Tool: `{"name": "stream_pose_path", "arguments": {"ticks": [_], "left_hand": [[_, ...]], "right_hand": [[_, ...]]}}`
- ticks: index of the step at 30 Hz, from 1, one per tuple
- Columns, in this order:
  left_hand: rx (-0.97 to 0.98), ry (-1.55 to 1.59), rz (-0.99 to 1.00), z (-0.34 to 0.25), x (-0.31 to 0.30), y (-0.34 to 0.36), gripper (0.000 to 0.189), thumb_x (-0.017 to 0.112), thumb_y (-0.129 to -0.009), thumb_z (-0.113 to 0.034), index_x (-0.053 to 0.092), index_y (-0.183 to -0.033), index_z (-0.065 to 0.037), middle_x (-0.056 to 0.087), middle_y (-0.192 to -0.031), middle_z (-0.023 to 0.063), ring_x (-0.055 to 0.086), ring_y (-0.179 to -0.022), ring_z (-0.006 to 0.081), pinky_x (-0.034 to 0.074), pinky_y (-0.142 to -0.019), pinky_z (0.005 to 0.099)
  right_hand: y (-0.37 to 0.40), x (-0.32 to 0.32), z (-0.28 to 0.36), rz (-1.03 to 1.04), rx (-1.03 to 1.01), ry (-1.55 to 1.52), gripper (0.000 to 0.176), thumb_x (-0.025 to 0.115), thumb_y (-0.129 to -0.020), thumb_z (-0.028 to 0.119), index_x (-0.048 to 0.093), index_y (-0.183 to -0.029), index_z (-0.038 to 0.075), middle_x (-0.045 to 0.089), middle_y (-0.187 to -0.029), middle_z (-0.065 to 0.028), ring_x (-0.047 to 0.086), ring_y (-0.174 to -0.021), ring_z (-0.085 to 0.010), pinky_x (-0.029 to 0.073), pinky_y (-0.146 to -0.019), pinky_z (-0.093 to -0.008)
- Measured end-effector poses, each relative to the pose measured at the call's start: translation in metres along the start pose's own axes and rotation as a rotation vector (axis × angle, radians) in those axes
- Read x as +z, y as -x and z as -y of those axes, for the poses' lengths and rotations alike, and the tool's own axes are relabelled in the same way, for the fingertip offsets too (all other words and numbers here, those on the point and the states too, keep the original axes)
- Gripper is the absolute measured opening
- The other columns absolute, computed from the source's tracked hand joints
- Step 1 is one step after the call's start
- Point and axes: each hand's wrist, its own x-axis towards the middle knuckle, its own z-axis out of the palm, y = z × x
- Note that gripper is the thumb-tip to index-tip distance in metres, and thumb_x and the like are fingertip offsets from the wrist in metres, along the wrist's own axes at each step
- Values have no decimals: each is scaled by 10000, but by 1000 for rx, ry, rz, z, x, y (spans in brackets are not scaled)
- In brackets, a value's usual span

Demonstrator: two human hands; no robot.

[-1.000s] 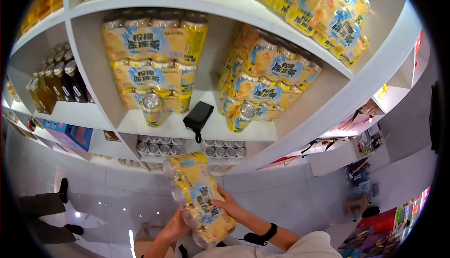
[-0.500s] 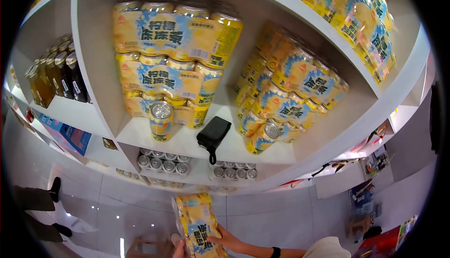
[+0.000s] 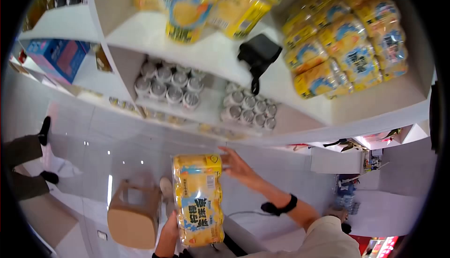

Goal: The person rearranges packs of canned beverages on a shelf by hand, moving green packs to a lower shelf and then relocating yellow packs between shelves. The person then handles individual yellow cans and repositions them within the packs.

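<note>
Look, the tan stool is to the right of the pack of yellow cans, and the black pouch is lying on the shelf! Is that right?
Not quite! The head view shows the tan stool to the left of the pack of yellow cans, not the right. The black pouch is lying on the shelf.

Downward head view above hands (image 3: 241, 166)

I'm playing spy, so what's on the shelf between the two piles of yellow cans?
A black pouch with a dangling strap, between the left pile and the right pile. The head view shows it.
</note>
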Motion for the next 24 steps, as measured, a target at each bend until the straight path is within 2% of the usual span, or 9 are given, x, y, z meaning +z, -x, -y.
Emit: {"name": "stream_pose_path", "arguments": {"ticks": [2, 3, 5, 6, 9, 10, 13, 19, 24], "left_hand": [[-40, -67, -27, -3, 4, -3, 595, 380, -898, -481, 391, -1287, -31, 497, -1249, 110, 508, -1100, 230, 406, -946, 387], [-6, -18, 106, 10, -16, -12, 611, 412, -882, -486, 389, -1289, -30, 497, -1248, 110, 505, -1104, 228, 406, -947, 386], [83, 84, 368, 36, -61, -35, 649, 476, -851, -494, 383, -1292, -28, 498, -1246, 109, 501, -1112, 225, 404, -950, 384], [28, 99, 257, 40, -61, -35, 703, 548, -807, -497, 375, -1297, -24, 498, -1246, 104, 494, -1123, 225, 403, -952, 377], [-27, 213, 360, 53, -78, -41, 707, 576, -798, -478, 375, -1294, -16, 502, -1240, 110, 498, -1118, 226, 404, -951, 373], [-50, 212, 310, 54, -79, -40, 706, 581, -799, -470, 376, -1291, -7, 506, -1236, 112, 503, -1111, 229, 406, -949, 371], [-89, 282, 578, 48, -81, -39, 687, 568, -813, -462, 378, -1290, -5, 506, -1237, 113, 506, -1107, 227, 405, -948, 372], [-120, 61, 149, 15, -45, -18, 636, 523, -850, -457, 389, -1285, -13, 514, -1226, 108, 513, -1099, 219, 415, -931, 364], [-139, 123, 265, 13, -67, -17, 895, 304, -802, -692, 291, -1337, 25, 473, -1257, 156, 479, -1140, 238, 377, -963, 372]], "right_hand": [[-28, -5, -3, 134, 140, 70, 780, 642, -780, 397, 233, -1375, 103, 419, -1250, -116, 412, -1147, -221, 322, -966, -365], [-41, -7, -8, 206, 208, 104, 807, 655, -759, 431, 255, -1372, 91, 412, -1268, -116, 412, -1148, -223, 315, -969, -365], [-64, -9, -19, 364, 354, 109, 695, 642, -787, 376, 321, -1346, 116, 472, -1193, -93, 454, -1070, -177, 363, -904, -330], [-73, -9, -25, 446, 422, 112, 641, 636, -801, 349, 354, -1332, 128, 502, -1156, -81, 475, -1031, -154, 387, -872, -313], [-87, -11, -37, 553, 480, 151, 639, 661, -770, 338, 394, -1312, 128, 522, -1143, -67, 493, -1000, -136, 400, -856, -305], [-92, -11, -38, 578, 528, 132, 662, 673, -755, 332, 388, -1314, 122, 528, -1138, -66, 495, -998, -137, 401, -858, -299], [-97, -4, -39, 641, 617, 154, 733, 714, -705, 312, 374, -1317, 96, 535, -1134, -66, 502, -999, -144, 400, -869, -285], [-90, 9, -43, 620, 643, 304, 780, 758, -641, 260, 376, -1288, 48, 531, -1126, -68, 502, -1017, -154, 393, -889, -275], [-56, -14, -58, 387, 600, 254, 761, 735, -664, 264, 375, -1300, 54, 521, -1162, -76, 490, -1062, -162, 397, -896, -282]]}}
